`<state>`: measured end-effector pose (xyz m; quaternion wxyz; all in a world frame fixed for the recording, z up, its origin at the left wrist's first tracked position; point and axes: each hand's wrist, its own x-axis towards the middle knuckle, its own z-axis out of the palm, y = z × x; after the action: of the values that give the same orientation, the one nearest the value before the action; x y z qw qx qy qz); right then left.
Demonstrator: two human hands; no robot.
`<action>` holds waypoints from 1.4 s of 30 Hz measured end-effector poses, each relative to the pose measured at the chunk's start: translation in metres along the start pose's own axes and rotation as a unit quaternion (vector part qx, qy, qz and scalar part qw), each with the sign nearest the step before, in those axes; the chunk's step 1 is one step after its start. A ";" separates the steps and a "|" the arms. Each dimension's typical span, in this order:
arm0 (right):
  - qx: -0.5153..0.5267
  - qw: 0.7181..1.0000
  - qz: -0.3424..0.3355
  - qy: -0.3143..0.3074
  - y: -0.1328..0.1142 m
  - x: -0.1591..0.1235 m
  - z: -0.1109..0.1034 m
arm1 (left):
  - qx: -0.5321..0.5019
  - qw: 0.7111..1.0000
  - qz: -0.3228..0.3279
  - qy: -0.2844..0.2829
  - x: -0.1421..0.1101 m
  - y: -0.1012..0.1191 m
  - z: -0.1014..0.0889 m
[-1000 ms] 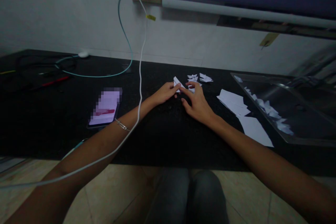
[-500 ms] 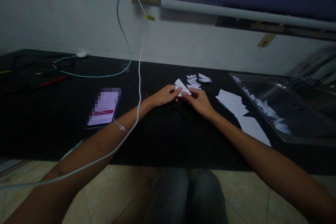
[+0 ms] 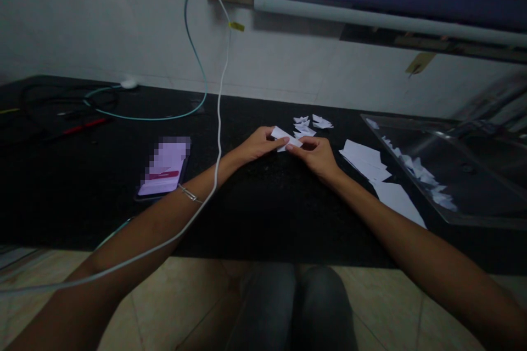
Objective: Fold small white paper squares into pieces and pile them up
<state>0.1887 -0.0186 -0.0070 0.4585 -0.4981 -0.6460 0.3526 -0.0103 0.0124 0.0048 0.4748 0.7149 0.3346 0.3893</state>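
Note:
A small folded piece of white paper (image 3: 284,136) is held just above the dark counter, between both hands. My left hand (image 3: 262,144) pinches its left side, with the thumb lying along the front. From the right, my right hand (image 3: 316,154) grips the other end between thumb and fingers, and the two thumb tips almost meet. Just behind the hands lie several folded paper boats (image 3: 303,129). Flat white paper sheets (image 3: 364,159) lie to the right of my right hand.
A phone (image 3: 164,167) with a lit screen lies left of my left forearm. Across that forearm runs a white cable (image 3: 219,120). At the right is a metal sink (image 3: 473,175), with several folded papers (image 3: 424,173) along its near-left side. Cables (image 3: 102,101) lie at the far left.
The paper has gone from an upright, pointed triangular shape to a flatter, narrower strip, turned between my fingers. Both hands stay in nearly the same place.

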 end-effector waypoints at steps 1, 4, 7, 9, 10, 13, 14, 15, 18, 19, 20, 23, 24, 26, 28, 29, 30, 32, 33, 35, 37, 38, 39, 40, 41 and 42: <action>0.003 1.000 -0.001 0.010 0.000 0.001 -0.001 | 0.003 1.000 -0.001 -0.001 0.000 0.001 0.000; 0.021 0.999 -0.005 0.024 0.001 0.003 -0.003 | 0.008 1.000 0.006 0.001 0.000 0.004 -0.001; 0.027 0.999 -0.015 0.016 0.002 0.004 -0.004 | 0.004 1.000 0.017 0.013 -0.001 0.007 -0.001; 0.017 0.999 -0.026 0.012 0.002 0.005 -0.004 | -0.006 1.000 0.017 0.012 -0.001 0.006 0.000; 0.009 0.999 -0.032 0.011 0.002 0.005 -0.004 | -0.012 1.000 0.014 0.008 -0.001 0.005 0.000; -0.027 0.998 -0.051 0.006 0.002 0.005 -0.005 | -0.015 1.000 0.003 0.004 -0.001 0.000 0.001; -0.040 0.998 -0.056 0.002 0.002 0.004 -0.005 | -0.007 1.000 0.001 0.008 0.000 -0.003 0.000; -0.051 0.997 -0.060 -0.002 0.001 0.004 -0.005 | 0.005 1.000 0.000 0.013 0.000 -0.004 -0.001; -0.060 0.996 -0.069 -0.007 0.001 0.002 -0.004 | 0.041 0.999 0.004 0.013 0.001 -0.007 -0.005; -0.056 0.996 -0.072 -0.006 0.002 0.002 -0.004 | 0.048 0.999 0.007 0.014 0.001 -0.006 -0.006; -0.053 0.996 -0.077 -0.005 0.002 0.002 -0.004 | 0.053 0.998 0.009 0.017 0.001 -0.005 -0.007; -0.054 0.994 -0.090 0.010 0.002 0.003 -0.005 | 0.066 0.998 0.004 0.023 -0.001 0.001 -0.008; -0.053 0.994 -0.091 0.017 0.002 0.004 -0.006 | 0.070 0.997 0.000 0.019 -0.002 0.003 -0.007; -0.043 0.995 -0.081 0.028 0.002 0.004 -0.007 | 0.074 0.997 -0.002 0.001 -0.003 0.006 -0.006; -0.026 0.997 -0.058 0.036 0.001 0.005 -0.008 | 0.066 0.997 0.002 -0.027 -0.005 0.008 -0.006; -0.018 0.998 -0.044 0.040 0.001 0.004 -0.008 | 0.060 0.997 0.004 -0.040 -0.005 0.009 -0.006; -0.012 0.999 -0.032 0.042 0.001 0.004 -0.008 | 0.056 0.997 0.006 -0.052 -0.005 0.009 -0.006; 0.001 0.999 -0.012 0.038 -0.001 0.003 -0.007 | 0.053 0.996 0.010 -0.066 -0.006 0.008 -0.008; 0.009 0.999 -0.005 0.033 -0.002 0.002 -0.007 | 0.054 0.996 0.012 -0.070 -0.006 0.008 -0.008; 0.030 0.999 0.007 0.025 -0.004 0.001 -0.005 | 0.059 0.996 0.014 -0.069 -0.005 0.006 -0.009; 0.061 0.998 0.022 0.021 -0.007 0.001 -0.004 | 0.066 0.996 0.012 -0.056 -0.003 0.004 -0.009; 0.080 0.996 0.030 0.018 -0.008 0.001 -0.003 | 0.068 0.996 0.011 -0.048 -0.002 0.003 -0.008; 0.100 0.994 0.035 0.016 -0.009 0.001 -0.003 | 0.067 0.997 0.010 -0.040 -0.001 0.001 -0.008; 0.118 0.992 0.037 0.013 -0.009 0.001 -0.002 | 0.061 0.998 0.009 -0.034 0.000 0.000 -0.007; 0.131 0.991 0.036 0.012 -0.009 0.001 -0.002 | 0.050 0.998 0.008 -0.029 0.001 -0.001 -0.006; 0.139 0.990 0.034 0.012 -0.008 0.002 -0.002 | 0.035 0.999 0.007 -0.024 0.001 -0.002 -0.005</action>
<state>0.1879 -0.0191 0.0018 0.5185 -0.4555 -0.5677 0.4487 -0.0147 0.0163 0.0044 0.4546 0.7426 0.3316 0.3631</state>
